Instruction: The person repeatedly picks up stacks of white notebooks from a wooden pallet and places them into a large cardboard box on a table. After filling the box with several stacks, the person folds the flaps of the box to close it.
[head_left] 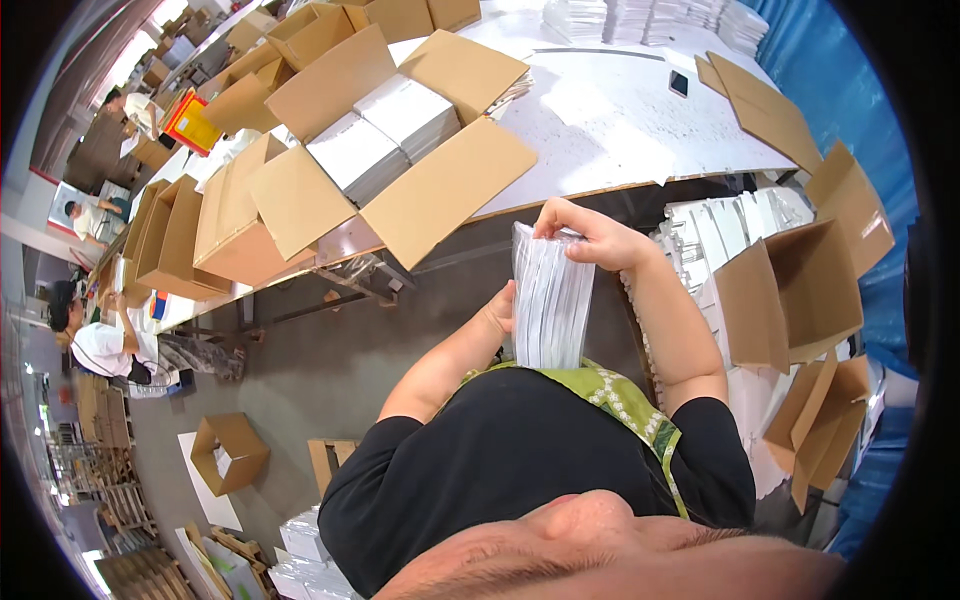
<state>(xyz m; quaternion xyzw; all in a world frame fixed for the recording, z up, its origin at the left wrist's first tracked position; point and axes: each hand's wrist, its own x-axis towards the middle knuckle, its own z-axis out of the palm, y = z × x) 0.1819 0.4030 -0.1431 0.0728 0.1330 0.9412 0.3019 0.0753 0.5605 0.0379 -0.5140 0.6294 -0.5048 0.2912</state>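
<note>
In front of my chest I hold an upright stack of thin white packets (552,300), their edges showing as many pale layers. My left hand (504,306) grips the stack's left side, its fingers partly hidden behind it. Over the top right of the stack curls my right hand (592,238), with thumb and fingers bent onto the upper edges. Ahead on the table, an open cardboard box (440,190) contains two piles of white flat packets (405,112).
A white table (590,130) stretches ahead, with a phone (679,84) and more stacks at its far side. Open cartons (810,285) stand at right beside white packets (735,225). Another carton (228,452) is on the floor. Several people work at left, one in a white shirt (105,348).
</note>
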